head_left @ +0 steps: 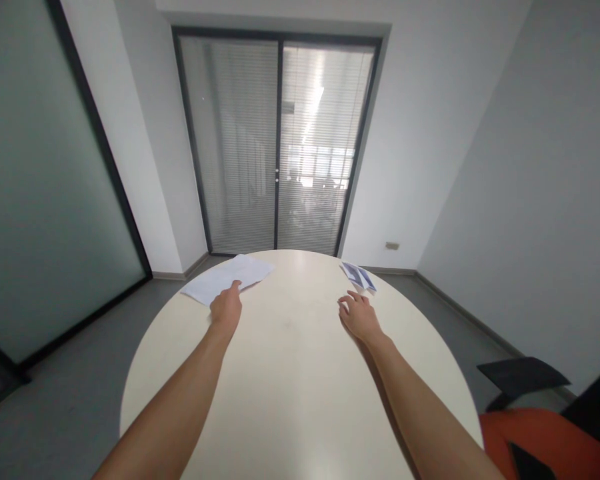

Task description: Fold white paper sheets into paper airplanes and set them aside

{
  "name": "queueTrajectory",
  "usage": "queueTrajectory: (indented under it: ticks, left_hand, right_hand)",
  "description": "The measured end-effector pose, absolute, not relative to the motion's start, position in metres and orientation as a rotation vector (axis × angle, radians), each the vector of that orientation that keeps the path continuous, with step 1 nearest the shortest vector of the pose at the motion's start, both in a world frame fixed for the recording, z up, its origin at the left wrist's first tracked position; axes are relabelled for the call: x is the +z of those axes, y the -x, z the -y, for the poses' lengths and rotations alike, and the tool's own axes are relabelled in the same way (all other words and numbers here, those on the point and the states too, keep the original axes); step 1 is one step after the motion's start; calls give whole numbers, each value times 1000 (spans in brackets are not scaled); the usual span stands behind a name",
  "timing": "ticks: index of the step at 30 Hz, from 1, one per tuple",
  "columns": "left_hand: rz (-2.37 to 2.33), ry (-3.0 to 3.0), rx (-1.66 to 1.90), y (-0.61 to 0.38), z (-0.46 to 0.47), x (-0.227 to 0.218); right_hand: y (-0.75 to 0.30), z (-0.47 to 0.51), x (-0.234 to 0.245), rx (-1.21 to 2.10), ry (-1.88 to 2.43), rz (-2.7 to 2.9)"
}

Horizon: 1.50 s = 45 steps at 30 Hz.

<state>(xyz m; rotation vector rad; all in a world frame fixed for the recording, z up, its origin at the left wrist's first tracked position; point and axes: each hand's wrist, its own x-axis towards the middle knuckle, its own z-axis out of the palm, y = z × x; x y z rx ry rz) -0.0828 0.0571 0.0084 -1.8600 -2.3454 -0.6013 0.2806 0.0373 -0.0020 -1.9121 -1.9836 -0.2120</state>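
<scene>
My left hand [227,305] is at the near corner of a white sheet of paper [225,275] on the far left of the table. Its fingers are closed at the paper's edge, with the thumb side up, and the hand hides that corner. At the far right lies a small blue-and-white folded paper [359,275]. Just in front of this paper, my right hand [360,316] hovers low over or rests on the tabletop, its fingers a little apart and bent. Nothing shows in the right hand.
Both forearms reach across a round cream table [290,373]. An orange chair [540,433] with a black armrest [525,375] stands close by the table on the right. Beyond the far edge is a window with blinds [280,147]; a frosted glass panel [45,187] is on the left.
</scene>
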Motion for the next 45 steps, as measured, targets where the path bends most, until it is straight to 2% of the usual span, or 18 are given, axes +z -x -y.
queueTrajectory:
  ticks: [7,17,25,29,37,41,45]
  left_hand:
    - [2378,1804,-697,89,-56,12]
    - [2440,1898,-1169,99,-61,5]
    - [1971,2019,-1614,95,-68,5]
    - [1720,2244,-1488,72,-54,14]
    - [1185,3014,-913,22,-10,29]
    - [1127,3157,-745,13,4,32]
    - [1185,3179,-730,5,16,41]
  right_hand:
    - [-275,-33,-3,-147,1860,2010]
    - [-272,-31,-2,-119,1818,2031]
    - [-268,-24,5,-112,1729,2048]
    - [-264,-23,12,-141,1610,1989]
    - [-252,-15,28,-81,1462,1875]
    - [-249,-11,30,2,1480,1886]
    - [-246,-12,24,58,1430,1976]
